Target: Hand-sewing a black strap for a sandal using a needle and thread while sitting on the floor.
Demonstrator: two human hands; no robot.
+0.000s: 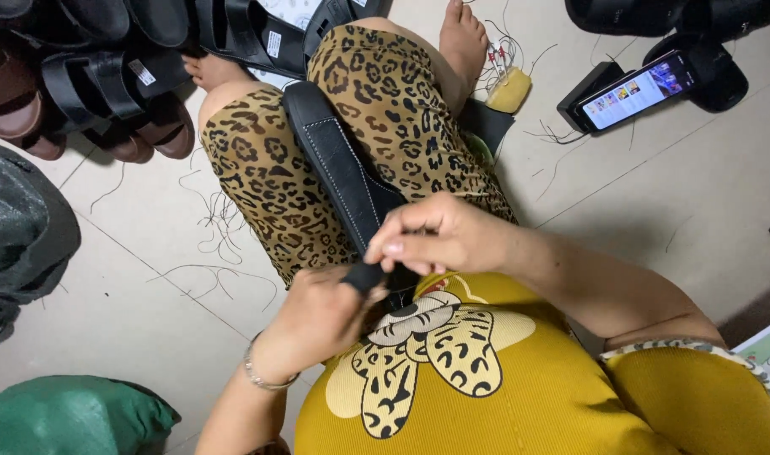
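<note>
Here: black leather sandal upper [338, 164], white-stitched, lying lengthwise along the lap between the leopard-print knees. Left hand [317, 316]: fingers closed around its near end, thumb in a black cover. Right hand [440, 236]: fingertips pinched together just above that end; whatever they hold is too small to tell. Nearby: sandals [107, 84] piled on the floor [149, 253], phone [633, 91] propped up.

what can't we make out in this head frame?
- Near end of the black sandal: hidden under both hands.
- Left hand thumb: under a black cover.
- Right hand fingertips: pinched shut; anything between them is too small to see.
- Phone screen: too small.
- Sandal pile: cut by the top edge.
</note>
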